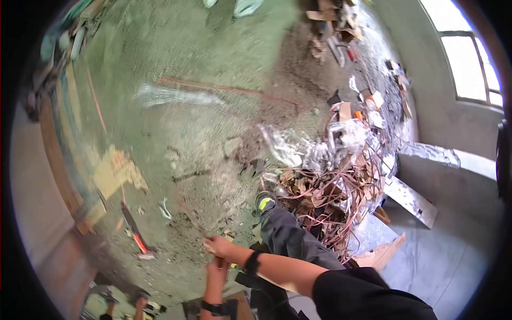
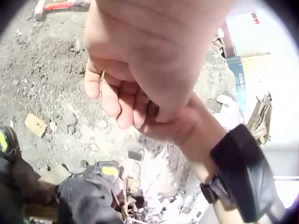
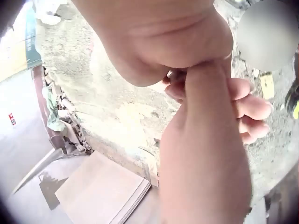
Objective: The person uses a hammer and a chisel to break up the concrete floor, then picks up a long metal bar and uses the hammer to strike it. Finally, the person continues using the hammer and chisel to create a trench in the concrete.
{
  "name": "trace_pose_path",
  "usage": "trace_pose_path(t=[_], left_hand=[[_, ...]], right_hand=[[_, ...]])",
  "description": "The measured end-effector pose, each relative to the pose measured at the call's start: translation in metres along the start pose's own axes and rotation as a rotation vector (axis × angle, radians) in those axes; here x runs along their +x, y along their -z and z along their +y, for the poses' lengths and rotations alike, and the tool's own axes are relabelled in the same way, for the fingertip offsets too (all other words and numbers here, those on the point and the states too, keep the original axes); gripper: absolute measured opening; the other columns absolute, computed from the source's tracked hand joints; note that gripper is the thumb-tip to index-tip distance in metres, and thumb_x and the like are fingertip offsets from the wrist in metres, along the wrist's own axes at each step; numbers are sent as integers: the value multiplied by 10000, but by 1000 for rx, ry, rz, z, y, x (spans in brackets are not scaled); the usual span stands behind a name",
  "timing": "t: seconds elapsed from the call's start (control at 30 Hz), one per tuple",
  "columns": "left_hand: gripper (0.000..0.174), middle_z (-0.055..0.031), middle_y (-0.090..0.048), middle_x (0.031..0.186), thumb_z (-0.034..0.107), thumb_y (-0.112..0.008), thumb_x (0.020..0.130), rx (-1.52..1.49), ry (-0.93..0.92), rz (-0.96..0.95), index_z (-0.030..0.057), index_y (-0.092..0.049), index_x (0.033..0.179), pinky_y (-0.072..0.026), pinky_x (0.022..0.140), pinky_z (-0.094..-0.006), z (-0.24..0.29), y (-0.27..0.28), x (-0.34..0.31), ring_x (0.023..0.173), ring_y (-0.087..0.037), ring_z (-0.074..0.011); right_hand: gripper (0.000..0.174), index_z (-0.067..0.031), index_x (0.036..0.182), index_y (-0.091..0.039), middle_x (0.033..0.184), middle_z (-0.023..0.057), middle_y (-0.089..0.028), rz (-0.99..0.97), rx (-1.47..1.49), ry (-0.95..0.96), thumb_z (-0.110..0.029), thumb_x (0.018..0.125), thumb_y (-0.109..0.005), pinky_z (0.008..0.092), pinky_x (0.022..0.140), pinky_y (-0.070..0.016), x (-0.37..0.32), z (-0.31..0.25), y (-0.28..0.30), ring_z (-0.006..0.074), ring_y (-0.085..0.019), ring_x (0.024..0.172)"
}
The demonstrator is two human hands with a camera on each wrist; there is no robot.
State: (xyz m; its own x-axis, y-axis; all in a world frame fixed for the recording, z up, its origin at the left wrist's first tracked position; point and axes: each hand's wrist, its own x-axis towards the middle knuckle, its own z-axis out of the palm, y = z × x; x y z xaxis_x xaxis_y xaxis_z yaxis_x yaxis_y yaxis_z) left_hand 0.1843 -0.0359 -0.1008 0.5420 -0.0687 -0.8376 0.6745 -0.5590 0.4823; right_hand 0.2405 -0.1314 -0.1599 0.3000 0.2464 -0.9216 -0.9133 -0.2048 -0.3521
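Note:
In the head view my right hand (image 1: 220,247) reaches in from the right and lies over my left hand (image 1: 216,265), which comes up from below. The two hands touch, and each hides part of the other. In the left wrist view the left hand (image 2: 154,56) is in front, with curled fingers (image 2: 112,98) showing beneath it. The right hand (image 3: 173,46) covers the left thumb area in the right wrist view, where a small dark spot shows in the gap. I cannot tell what the hands hold.
A hammer (image 1: 137,237) with a red-and-black handle lies on the dusty floor at left. Tangled reddish tubing and scraps (image 1: 341,197) pile up at right, beside a shoe (image 1: 265,202). Clear plastic (image 1: 176,95) lies further ahead. Another person's limbs (image 1: 141,298) show at lower left.

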Motion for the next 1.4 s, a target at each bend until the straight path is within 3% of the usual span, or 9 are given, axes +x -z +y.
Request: trace_pose_path(t=[0.03, 0.27, 0.37, 0.47, 0.6, 0.97, 1.07, 1.17, 1.4], left_hand=[[240, -140, -623, 704, 200, -513, 892, -65, -23, -85, -28, -583, 916, -473, 614, -336, 42, -6, -10, 663, -616, -165], [525, -177, -569, 1091, 304, -715, 730, 113, -472, -289, 10, -536, 1126, -429, 875, -389, 194, -118, -51, 993, -554, -325], [610, -173, -547, 1141, 531, -613, 751, 303, -595, -437, 40, -548, 1106, -386, 938, -407, 213, -205, -95, 1091, -508, -333], [465, -171, -549, 1161, 383, -572, 836, 538, -489, -345, 17, -555, 1122, -391, 900, -448, 260, -202, -114, 1081, -496, -328], [477, -164, -541, 1168, 372, -606, 808, 503, -442, -476, 20, -553, 1125, -345, 944, -467, 267, -192, -93, 1088, -484, -346], [340, -125, -580, 1063, 234, -627, 789, 530, -426, -564, 52, -564, 1068, -398, 873, -444, 288, -194, -76, 1002, -531, -330], [376, -145, -600, 1020, 306, -646, 796, 39, 99, -657, 41, -574, 1053, -442, 847, -356, 264, -184, -51, 973, -568, -296], [303, -145, -614, 963, 200, -643, 797, 226, -79, -381, 15, -575, 1027, -473, 766, -330, 272, -173, -30, 860, -600, -273], [303, -132, -614, 973, 172, -596, 837, 105, 19, -284, -16, -551, 1070, -466, 799, -324, 310, -143, -8, 920, -599, -222]], right_hand=[[479, 14, 1096, -583, 1007, 231, -616, 15, 24, -88, -397, 876, -472, 411, 823, -444, -32, -18, 29, 366, -590, 948], [295, -67, 817, -544, 628, -11, -467, 167, 891, -119, -336, 919, -478, 282, 411, -330, -139, -38, 274, 117, -422, 489], [379, -11, 782, -549, 659, 40, -520, 558, 230, -8, -358, 919, -480, 320, 455, -383, -137, -43, 390, 162, -503, 516], [423, 23, 889, -621, 820, 268, -609, 884, -302, 56, -373, 881, -472, 471, 709, -455, -117, -59, 486, 422, -585, 811], [355, 19, 876, -616, 871, 248, -626, 1036, -516, -14, -310, 866, -482, 471, 735, -485, -82, -119, 577, 391, -613, 818], [379, 21, 864, -634, 881, 274, -611, 1043, -193, 48, -336, 867, -505, 468, 757, -471, -92, -94, 593, 432, -586, 853], [430, 59, 806, -621, 846, 284, -607, 1086, -301, 116, -353, 858, -508, 470, 731, -474, -40, -99, 630, 438, -585, 827], [456, 63, 771, -620, 819, 301, -594, 1065, -10, 239, -374, 850, -511, 480, 733, -464, -30, -94, 595, 446, -580, 825], [406, 33, 855, -638, 868, 296, -601, 1055, 77, -82, -342, 861, -484, 463, 796, -452, -98, -84, 560, 424, -587, 872]])
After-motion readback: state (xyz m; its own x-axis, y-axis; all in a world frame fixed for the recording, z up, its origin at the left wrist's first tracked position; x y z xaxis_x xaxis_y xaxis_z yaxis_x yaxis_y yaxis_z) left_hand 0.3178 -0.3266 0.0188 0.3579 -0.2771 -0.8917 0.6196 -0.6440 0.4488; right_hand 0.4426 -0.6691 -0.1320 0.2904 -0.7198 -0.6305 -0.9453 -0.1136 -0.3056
